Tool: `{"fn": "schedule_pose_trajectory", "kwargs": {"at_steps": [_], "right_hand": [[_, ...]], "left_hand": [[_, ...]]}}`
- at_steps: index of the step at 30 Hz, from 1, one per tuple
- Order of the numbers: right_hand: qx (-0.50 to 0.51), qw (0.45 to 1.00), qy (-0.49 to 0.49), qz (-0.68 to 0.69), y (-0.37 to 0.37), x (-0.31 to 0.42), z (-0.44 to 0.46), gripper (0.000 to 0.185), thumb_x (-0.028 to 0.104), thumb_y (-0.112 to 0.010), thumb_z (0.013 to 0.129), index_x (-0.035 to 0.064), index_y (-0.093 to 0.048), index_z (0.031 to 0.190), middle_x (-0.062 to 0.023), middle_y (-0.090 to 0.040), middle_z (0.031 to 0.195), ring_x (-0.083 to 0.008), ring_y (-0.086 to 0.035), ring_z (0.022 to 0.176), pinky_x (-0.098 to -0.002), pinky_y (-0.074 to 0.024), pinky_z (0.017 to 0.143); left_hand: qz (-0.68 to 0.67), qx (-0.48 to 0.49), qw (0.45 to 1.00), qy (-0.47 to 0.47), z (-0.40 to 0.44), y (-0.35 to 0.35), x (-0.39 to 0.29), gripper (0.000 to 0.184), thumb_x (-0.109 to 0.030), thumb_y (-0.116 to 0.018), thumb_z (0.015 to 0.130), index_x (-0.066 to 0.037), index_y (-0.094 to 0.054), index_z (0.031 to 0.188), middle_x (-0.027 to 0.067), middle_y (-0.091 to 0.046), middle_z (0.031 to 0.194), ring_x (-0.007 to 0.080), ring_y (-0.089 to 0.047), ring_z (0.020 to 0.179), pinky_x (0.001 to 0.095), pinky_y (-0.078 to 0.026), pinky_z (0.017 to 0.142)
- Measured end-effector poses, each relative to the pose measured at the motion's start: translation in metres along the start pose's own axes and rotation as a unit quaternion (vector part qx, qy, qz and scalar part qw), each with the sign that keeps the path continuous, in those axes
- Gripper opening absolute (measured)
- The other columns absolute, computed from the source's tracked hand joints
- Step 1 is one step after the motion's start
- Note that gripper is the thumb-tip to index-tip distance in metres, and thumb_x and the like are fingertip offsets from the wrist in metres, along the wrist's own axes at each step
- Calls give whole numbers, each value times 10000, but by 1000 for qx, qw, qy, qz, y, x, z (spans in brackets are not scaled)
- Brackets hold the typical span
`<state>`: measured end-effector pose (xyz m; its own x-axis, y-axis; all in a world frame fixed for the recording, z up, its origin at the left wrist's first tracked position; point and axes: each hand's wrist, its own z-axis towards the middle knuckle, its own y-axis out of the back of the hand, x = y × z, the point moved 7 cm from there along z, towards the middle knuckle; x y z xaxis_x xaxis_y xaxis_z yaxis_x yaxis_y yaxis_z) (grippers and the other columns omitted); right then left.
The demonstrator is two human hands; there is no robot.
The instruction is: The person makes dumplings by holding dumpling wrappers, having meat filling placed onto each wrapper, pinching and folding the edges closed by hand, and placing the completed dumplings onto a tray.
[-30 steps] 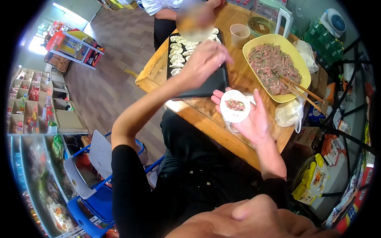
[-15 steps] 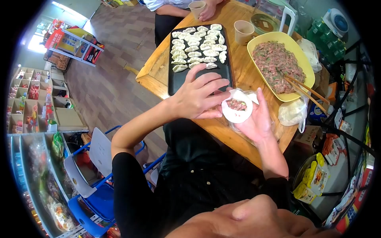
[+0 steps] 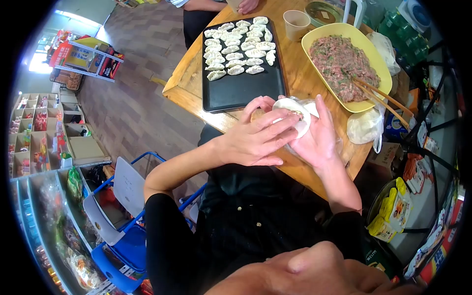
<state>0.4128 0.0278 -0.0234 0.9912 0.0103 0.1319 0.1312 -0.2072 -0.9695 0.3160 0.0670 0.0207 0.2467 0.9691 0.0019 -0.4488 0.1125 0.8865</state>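
My right hand (image 3: 314, 140) is palm up and holds a round white dumpling wrapper (image 3: 304, 129) with a little meat filling in its middle. My left hand (image 3: 260, 135) lies over the wrapper from the left, fingers stretched across it and thumb apart below; the fingers partly cover the filling. Ahead on the left, a black tray (image 3: 241, 91) carries rows of folded dumplings (image 3: 236, 55), its near part bare. To the right stands a yellow bowl (image 3: 385, 81) of minced meat filling (image 3: 341, 64), with wooden chopsticks (image 3: 381, 96) resting in it.
A paper cup (image 3: 296, 24) and a glass lid (image 3: 324, 12) stand behind the bowl on the wooden table (image 3: 184, 81). A plastic bag (image 3: 365, 127) lies at its right edge. Another person's hand (image 3: 248, 6) is at the far side. Blue folding chairs (image 3: 125, 196) stand left.
My left hand has moved right and down, its fingers now over the wrapper and filling. The wrapper is tilted more in my right hand. The view has shifted slightly.
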Motion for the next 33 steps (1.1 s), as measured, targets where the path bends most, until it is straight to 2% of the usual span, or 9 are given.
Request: {"fn": "schedule_pose_trajectory", "kwargs": {"at_steps": [3,5,8,12,15,18,24,31,33], "right_hand": [[-3,1000,-1,19,5,1,1,718,591,-295,988,-31,-456,1308,-249,-459,1385,-327,-469,1283,-450,-391,1078],[-39,999,-5,20,20,1,3,722,594,-308,986,-38,-461,1299,-249,-463,1379,-351,-452,1298,-462,-378,1090],[-38,998,-4,55,13,1,1,722,580,-335,984,-60,-448,1298,-294,-413,1407,-397,-401,1333,-482,-358,1104],[-24,996,2,82,-3,3,-1,714,542,-324,998,-82,-373,1343,-341,-326,1450,-432,-327,1376,-501,-320,1127],[-1,997,4,82,-8,6,-3,685,501,-340,1001,-84,-364,1357,-343,-288,1473,-437,-301,1389,-503,-295,1138],[14,997,10,72,-7,8,-4,703,509,-452,959,-79,-400,1341,-335,-275,1483,-433,-279,1400,-497,-288,1141],[11,999,8,43,-12,9,-8,677,491,-481,946,-70,-437,1322,-323,-294,1477,-419,-265,1407,-483,-281,1147],[24,998,23,45,-13,13,-10,683,491,-467,953,-67,-420,1345,-322,-284,1483,-423,-264,1408,-488,-275,1150],[27,998,27,47,-14,15,-8,690,498,-450,960,-66,-408,1354,-323,-275,1488,-423,-260,1410,-489,-272,1151]], "left_hand": [[13,-24,999,35,6,3,-4,611,-627,-421,909,-132,-678,1158,83,-533,1372,279,-443,1272,559,-141,1120],[-7,-56,998,41,19,16,6,447,-493,-499,918,-127,-700,1078,93,-550,1337,292,-447,1259,556,-175,1112],[-79,-158,976,127,59,41,65,188,-131,-552,828,-88,-706,928,136,-594,1166,333,-507,1121,494,-342,990],[29,-206,967,146,113,-8,160,243,-272,-614,865,-64,-717,936,122,-611,1091,306,-502,1098,450,-329,949],[124,-70,961,237,139,-79,218,372,-432,-569,873,-103,-735,918,107,-632,1067,284,-499,1093,520,-290,957],[105,28,956,272,156,-102,236,477,-508,-468,912,-114,-737,935,105,-672,1000,285,-554,1047,576,-281,999],[45,188,923,332,171,-126,253,635,-595,-422,918,-49,-718,1049,143,-672,1109,306,-550,1161,619,-232,1046],[47,240,918,312,175,-134,257,631,-605,-451,901,-53,-718,1047,140,-675,1105,302,-559,1155,574,-310,978],[41,189,930,312,174,-131,261,617,-607,-453,897,-65,-724,1015,136,-683,1089,298,-591,1103,551,-339,937]]}}
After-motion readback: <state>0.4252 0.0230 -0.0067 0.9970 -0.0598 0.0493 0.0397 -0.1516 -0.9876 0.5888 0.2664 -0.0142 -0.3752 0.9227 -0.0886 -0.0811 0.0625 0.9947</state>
